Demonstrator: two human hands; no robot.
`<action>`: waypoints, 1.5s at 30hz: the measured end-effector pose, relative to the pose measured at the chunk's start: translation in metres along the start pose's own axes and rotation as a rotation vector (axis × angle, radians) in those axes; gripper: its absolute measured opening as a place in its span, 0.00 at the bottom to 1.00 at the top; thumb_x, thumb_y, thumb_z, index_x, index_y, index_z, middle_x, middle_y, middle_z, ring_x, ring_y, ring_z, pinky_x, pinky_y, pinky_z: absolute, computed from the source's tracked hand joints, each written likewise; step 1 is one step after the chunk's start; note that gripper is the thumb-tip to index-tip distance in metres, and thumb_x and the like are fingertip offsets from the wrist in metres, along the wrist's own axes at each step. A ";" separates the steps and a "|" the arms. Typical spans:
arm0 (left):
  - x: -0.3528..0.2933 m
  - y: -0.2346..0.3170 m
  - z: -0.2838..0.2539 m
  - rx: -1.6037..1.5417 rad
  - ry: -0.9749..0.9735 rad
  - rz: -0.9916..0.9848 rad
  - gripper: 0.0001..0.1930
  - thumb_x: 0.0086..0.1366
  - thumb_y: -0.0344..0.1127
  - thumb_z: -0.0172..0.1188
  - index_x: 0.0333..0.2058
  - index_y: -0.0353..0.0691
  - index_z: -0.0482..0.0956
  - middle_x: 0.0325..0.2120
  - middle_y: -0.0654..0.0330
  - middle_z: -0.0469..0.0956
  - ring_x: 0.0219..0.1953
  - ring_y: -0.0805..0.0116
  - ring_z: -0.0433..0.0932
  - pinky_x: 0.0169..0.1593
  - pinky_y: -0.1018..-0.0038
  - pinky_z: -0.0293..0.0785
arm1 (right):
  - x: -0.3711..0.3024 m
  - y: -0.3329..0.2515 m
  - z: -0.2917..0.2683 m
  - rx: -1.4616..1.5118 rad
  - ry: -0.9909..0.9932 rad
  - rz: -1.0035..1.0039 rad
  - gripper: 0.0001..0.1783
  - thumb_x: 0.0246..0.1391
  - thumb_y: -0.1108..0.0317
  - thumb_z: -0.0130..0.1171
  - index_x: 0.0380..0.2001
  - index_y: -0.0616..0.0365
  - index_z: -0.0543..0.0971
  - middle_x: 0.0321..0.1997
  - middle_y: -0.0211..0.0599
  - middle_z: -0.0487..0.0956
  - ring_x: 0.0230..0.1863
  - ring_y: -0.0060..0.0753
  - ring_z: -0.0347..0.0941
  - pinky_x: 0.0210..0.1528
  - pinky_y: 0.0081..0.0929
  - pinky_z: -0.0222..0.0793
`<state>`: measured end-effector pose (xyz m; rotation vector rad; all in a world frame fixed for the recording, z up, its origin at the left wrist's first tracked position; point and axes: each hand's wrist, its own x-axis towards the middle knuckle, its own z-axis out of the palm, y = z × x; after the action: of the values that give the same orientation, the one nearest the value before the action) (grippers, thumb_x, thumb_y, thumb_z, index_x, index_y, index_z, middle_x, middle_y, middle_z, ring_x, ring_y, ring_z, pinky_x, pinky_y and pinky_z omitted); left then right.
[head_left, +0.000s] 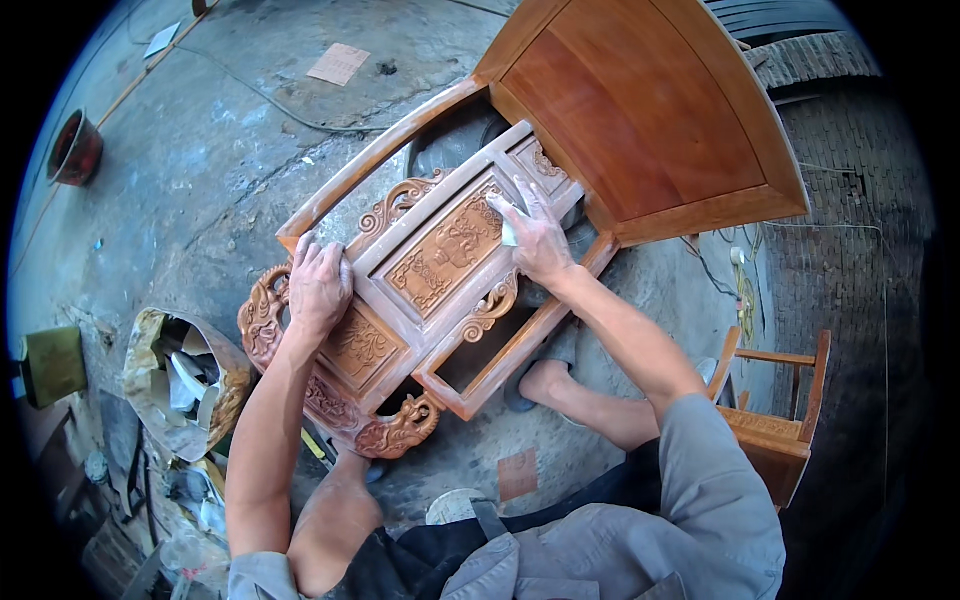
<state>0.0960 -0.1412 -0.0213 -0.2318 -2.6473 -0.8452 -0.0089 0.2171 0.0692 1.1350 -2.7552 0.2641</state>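
A carved wooden chair lies tipped in front of me, its carved back (445, 255) slanting toward the lower left and its smooth brown seat (640, 110) rising at the upper right. Pale dust coats much of the back. My left hand (320, 285) is closed over the back's edge near the scrolled top rail (265, 320), fingers curled on the wood. On the upper part of the carved panel my right hand (540, 238) presses a small pale sheet (509, 233), perhaps sandpaper, under its dusty fingers. Most of that sheet is hidden by the hand.
An open sack (190, 385) with white pieces inside stands left of the chair, near clutter. A dark red bucket (76, 150) is at the far left. A small wooden chair (770, 430) stands at right. My bare leg (590, 405) is beside the chair back. Cardboard (340, 64) lies on the concrete floor.
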 end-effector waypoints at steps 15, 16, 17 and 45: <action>0.001 0.001 -0.001 0.010 -0.016 -0.015 0.08 0.66 0.28 0.58 0.42 0.33 0.80 0.31 0.48 0.79 0.42 0.49 0.79 0.72 0.53 0.66 | -0.013 -0.023 -0.002 -0.035 0.048 0.119 0.34 0.56 0.77 0.57 0.68 0.67 0.70 0.62 0.74 0.77 0.72 0.77 0.64 0.79 0.62 0.54; 0.001 0.002 0.001 0.002 -0.028 -0.023 0.08 0.66 0.28 0.58 0.42 0.33 0.80 0.31 0.48 0.79 0.42 0.49 0.79 0.72 0.53 0.66 | -0.008 -0.016 0.001 -0.032 0.028 0.107 0.34 0.56 0.77 0.58 0.68 0.68 0.70 0.65 0.78 0.73 0.73 0.78 0.63 0.79 0.61 0.54; 0.001 0.002 0.000 0.001 -0.032 -0.024 0.08 0.66 0.28 0.58 0.42 0.33 0.80 0.31 0.48 0.79 0.42 0.49 0.79 0.72 0.53 0.66 | -0.011 -0.018 0.003 -0.031 0.035 0.135 0.33 0.56 0.76 0.57 0.67 0.68 0.70 0.65 0.79 0.73 0.73 0.78 0.62 0.79 0.60 0.54; 0.000 0.002 -0.002 0.008 -0.027 -0.027 0.09 0.65 0.29 0.58 0.42 0.32 0.80 0.31 0.46 0.80 0.41 0.48 0.79 0.72 0.52 0.65 | -0.016 -0.010 0.001 0.114 0.032 0.061 0.34 0.53 0.78 0.54 0.66 0.58 0.74 0.56 0.63 0.83 0.72 0.72 0.66 0.79 0.61 0.53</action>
<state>0.0972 -0.1409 -0.0194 -0.2071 -2.6837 -0.8462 0.0090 0.2206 0.0660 1.0632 -2.7814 0.4473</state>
